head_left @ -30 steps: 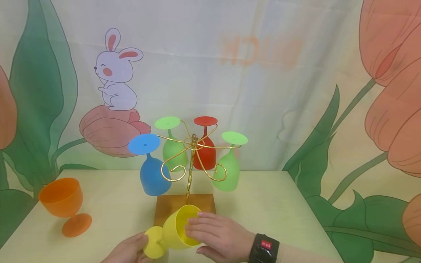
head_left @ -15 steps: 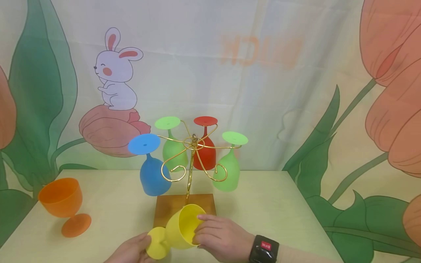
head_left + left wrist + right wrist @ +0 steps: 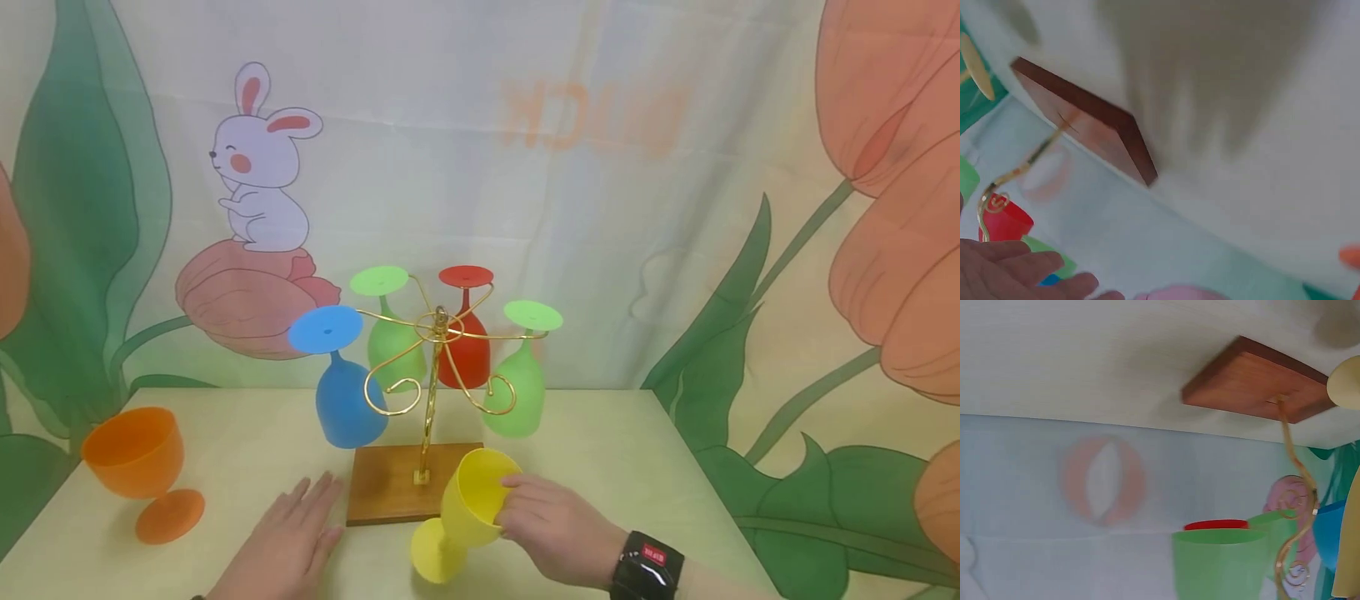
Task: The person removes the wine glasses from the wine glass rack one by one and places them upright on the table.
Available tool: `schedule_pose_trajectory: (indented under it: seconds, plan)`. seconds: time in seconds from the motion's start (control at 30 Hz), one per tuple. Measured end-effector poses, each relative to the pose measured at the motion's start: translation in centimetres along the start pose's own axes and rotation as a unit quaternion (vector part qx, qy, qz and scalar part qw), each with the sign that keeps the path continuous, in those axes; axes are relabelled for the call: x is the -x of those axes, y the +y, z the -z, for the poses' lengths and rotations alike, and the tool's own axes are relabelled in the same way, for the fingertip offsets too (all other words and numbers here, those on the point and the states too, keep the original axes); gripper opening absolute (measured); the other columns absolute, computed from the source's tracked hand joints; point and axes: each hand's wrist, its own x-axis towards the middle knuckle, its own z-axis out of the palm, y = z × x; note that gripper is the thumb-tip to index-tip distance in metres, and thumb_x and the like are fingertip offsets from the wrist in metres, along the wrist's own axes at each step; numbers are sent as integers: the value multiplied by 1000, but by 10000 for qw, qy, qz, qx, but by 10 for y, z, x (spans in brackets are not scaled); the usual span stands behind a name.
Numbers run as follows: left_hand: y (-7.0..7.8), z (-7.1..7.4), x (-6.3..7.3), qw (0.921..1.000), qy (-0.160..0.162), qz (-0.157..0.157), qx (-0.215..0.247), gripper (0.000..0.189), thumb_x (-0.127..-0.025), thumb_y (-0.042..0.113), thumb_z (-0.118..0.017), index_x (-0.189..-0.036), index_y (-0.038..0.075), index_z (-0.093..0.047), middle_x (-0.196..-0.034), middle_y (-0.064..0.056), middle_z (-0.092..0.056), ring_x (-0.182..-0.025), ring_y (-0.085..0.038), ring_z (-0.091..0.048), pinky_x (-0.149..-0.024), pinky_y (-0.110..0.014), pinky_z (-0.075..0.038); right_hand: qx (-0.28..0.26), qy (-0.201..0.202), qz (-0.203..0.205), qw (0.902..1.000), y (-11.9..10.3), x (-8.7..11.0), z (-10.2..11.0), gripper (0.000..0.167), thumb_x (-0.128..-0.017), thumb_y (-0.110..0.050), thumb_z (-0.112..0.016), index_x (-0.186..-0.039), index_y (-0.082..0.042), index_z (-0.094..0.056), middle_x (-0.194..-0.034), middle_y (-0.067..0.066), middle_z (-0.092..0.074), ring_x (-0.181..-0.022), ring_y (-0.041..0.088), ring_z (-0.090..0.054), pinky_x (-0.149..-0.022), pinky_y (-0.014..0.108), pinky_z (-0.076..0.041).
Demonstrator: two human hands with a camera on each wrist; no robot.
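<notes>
My right hand grips a yellow goblet by the rim, its fingertips inside the bowl. The goblet tilts, mouth toward the upper right and foot toward the lower left, in front of the rack's wooden base. Part of it also shows in the right wrist view as a yellow bowl. My left hand holds nothing; its fingers lie straight just left of that base. Upside down on the gold wire rack hang a blue goblet, two green goblets and a red goblet.
An orange goblet stands upright at the left of the pale table. Two curled front arms of the rack carry no goblet. A printed curtain with a rabbit and tulips hangs behind the table.
The left hand has let go of the yellow goblet's foot and drawn away to the left. The right hand has carried the goblet to the right, gripping its rim.
</notes>
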Motion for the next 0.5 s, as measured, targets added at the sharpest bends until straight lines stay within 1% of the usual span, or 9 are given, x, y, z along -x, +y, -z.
schedule_pose_trajectory:
  seconds: [0.03, 0.07, 0.13, 0.2, 0.27, 0.33, 0.37, 0.43, 0.5]
  plan:
    - [-5, 1, 0, 9988, 269, -121, -390, 69, -98, 49, -48, -148, 2, -36, -151, -20, -35, -137, -46, -28, -110, -63, -19, 26, -70, -68, 9999, 2, 5, 1, 4, -91, -10, -62, -95, -10, -62, -94, -4, -65, -96, 13, -62, -106, 32, -39]
    - [-9, 2, 0, 9965, 483, -180, -663, 73, -97, 53, -47, -148, 2, -35, -151, -21, -34, -137, -47, -25, -110, -65, -15, 85, -128, -104, 9998, 5, 10, 3, 6, -89, -9, -63, -95, -10, -62, -94, -4, -65, -96, 13, -62, -105, 33, -40]
    - [-18, 4, -1, 9911, 855, -194, -1002, 82, -94, 63, -43, -149, 3, -33, -152, -22, -31, -137, -50, -20, -109, -68, -6, 180, -239, -212, 9993, 11, 21, 7, 9, -88, -8, -64, -96, -11, -62, -93, -4, -64, -95, 13, -62, -104, 33, -41]
    - [-27, 7, -2, 9857, 1151, -134, -1224, 88, -91, 70, -39, -150, 5, -32, -153, -23, -28, -138, -50, -15, -108, -69, 2, 267, -283, -320, 9987, 19, 33, 10, 8, -89, -8, -63, -96, -11, -62, -93, -4, -64, -94, 13, -62, -103, 34, -43]
    - [-34, 11, -3, 9831, 1257, -4, -1332, 94, -88, 75, -35, -151, 5, -29, -154, -24, -25, -138, -51, -10, -106, -68, 12, 318, -320, -450, 9980, 29, 45, 13, 5, -91, -9, -61, -96, -11, -61, -93, -4, -63, -93, 13, -61, -101, 35, -44]
    - [-39, 16, -3, 9816, 1340, 86, -1354, 98, -87, 78, -34, -152, 5, -27, -155, -25, -21, -139, -52, -6, -105, -65, 19, 370, -363, -678, 9964, 41, 59, 15, 4, -93, -10, -58, -96, -11, -61, -93, -3, -63, -92, 14, -61, -99, 36, -45]
    - [-42, 17, -4, 9817, 1325, 136, -1360, 100, -86, 79, -33, -152, 5, -25, -155, -25, -19, -139, -52, -4, -103, -64, 22, 423, -383, -810, 9951, 47, 67, 16, 4, -94, -10, -58, -96, -11, -61, -93, -3, -63, -92, 15, -61, -98, 36, -46]
    - [-46, 20, -5, 9821, 1312, 190, -1336, 102, -85, 79, -34, -153, 4, -22, -156, -26, -15, -138, -53, -2, -102, -63, 25, 595, -476, -1150, 9904, 61, 82, 19, 4, -95, -11, -57, -96, -11, -61, -92, -3, -63, -91, 16, -60, -95, 36, -48]
    - [-48, 22, -5, 9825, 1291, 227, -1325, 103, -86, 79, -33, -153, 3, -19, -157, -26, -12, -138, -54, 0, -101, -62, 26, 822, -593, -1577, 9823, 76, 94, 24, 3, -92, -8, -60, -93, -11, -61, -88, -3, -61, -87, 17, -58, -88, 36, -49]
